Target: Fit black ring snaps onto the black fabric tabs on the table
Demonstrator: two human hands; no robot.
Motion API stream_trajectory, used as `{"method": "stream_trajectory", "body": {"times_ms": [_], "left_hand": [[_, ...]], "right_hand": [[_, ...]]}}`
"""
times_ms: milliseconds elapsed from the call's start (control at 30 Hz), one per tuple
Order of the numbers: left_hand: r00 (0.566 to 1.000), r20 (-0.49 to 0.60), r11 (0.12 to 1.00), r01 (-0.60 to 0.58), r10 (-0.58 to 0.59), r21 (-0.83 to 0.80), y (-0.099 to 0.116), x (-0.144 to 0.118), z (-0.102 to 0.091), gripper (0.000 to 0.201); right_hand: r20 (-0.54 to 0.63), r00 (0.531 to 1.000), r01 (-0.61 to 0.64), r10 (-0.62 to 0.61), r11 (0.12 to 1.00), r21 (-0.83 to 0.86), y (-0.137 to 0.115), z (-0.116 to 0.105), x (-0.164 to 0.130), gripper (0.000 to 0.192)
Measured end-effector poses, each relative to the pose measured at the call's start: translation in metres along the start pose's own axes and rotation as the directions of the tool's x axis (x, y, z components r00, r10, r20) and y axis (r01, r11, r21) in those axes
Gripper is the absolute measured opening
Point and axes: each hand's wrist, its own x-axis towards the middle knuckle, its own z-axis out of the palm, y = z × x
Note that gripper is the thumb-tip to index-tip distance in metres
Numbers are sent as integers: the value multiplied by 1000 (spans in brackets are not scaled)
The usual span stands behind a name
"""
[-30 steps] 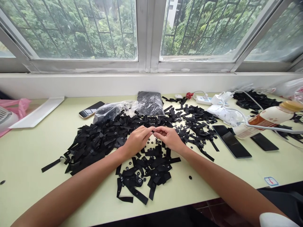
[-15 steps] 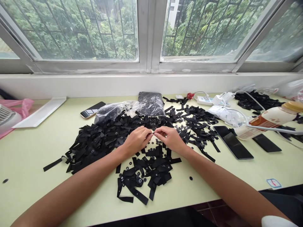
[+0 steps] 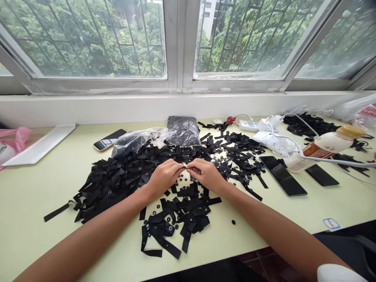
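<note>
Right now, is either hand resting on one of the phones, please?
No, both the left hand and right hand meet over the black strips, away from the phones.

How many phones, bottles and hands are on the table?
Phones: 3: one at the left, two dark ones at the right
Bottles: 1
Hands: 2: left hand, right hand
Total: 6

Counter (image 3: 44, 188): pale yellow-green, plain. Strips (image 3: 117, 180) heaped at frame centre: black, some dotted with small round snaps. Loose rings (image 3: 233, 222): black. Bag (image 3: 182, 131) at upper centre: black, glossy. Bottle (image 3: 326, 145) at right: cream body, orange label, tan cap. Power strip (image 3: 249, 125): white. Plastic bag (image 3: 17, 135) at left edge: pink. Window frames (image 3: 179, 47): white; foliage seen behind: green.
</note>
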Motion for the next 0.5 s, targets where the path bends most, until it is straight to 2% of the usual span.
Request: {"method": "stream_trajectory", "body": {"times_ms": [167, 333, 500], "left_hand": [[998, -44, 999, -40, 41, 14, -2, -1, -2, 15], [994, -7, 989, -110, 111, 101, -1, 0, -10, 20], [988, 2, 979, -152, 153, 135, 2, 2, -14, 27]], "right_hand": [[-17, 989, -142, 145, 983, 120, -6, -4, 2, 32], [84, 961, -276, 263, 902, 332, -6, -7, 3, 35], [131, 937, -348, 324, 838, 420, -1, -2, 3, 32]]}}
